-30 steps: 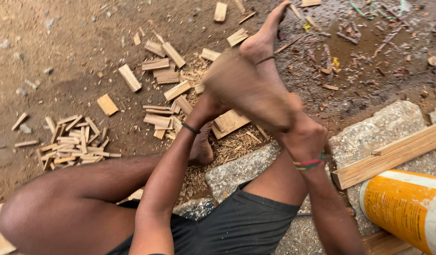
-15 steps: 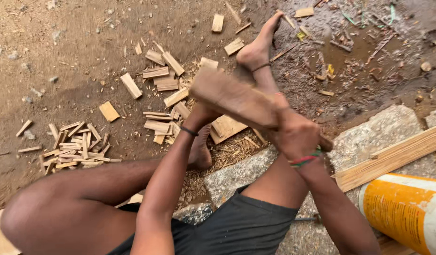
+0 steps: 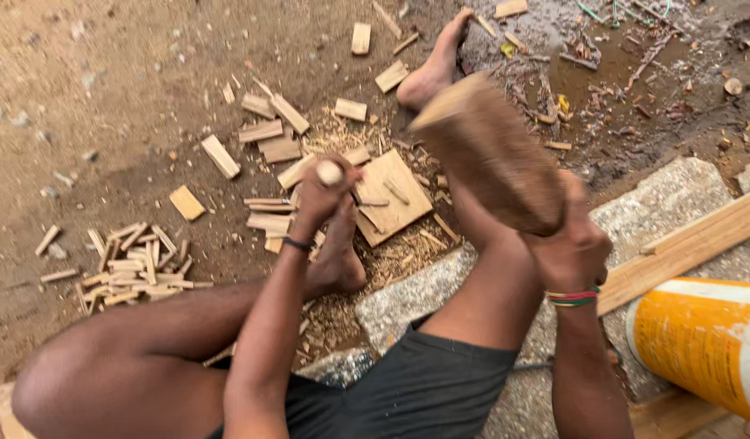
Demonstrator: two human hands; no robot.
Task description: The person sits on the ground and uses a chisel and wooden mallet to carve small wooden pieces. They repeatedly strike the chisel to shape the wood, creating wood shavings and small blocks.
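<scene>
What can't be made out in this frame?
Head view only:
- Wooden club in the right hand: motion-blurred, so its surface and exact shape are unclear.
- Tool in the left hand: only a pale rounded top shows; the fist hides the rest.
- Yellow drum: cut off by the right and bottom edges.
- Stick pile: pieces too small to count.

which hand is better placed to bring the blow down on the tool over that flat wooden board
Right. The right hand grips the raised wooden block, lifted above the wooden board. The left hand is wrapped around a short handle over the board, so it looks committed to steadying.
</scene>
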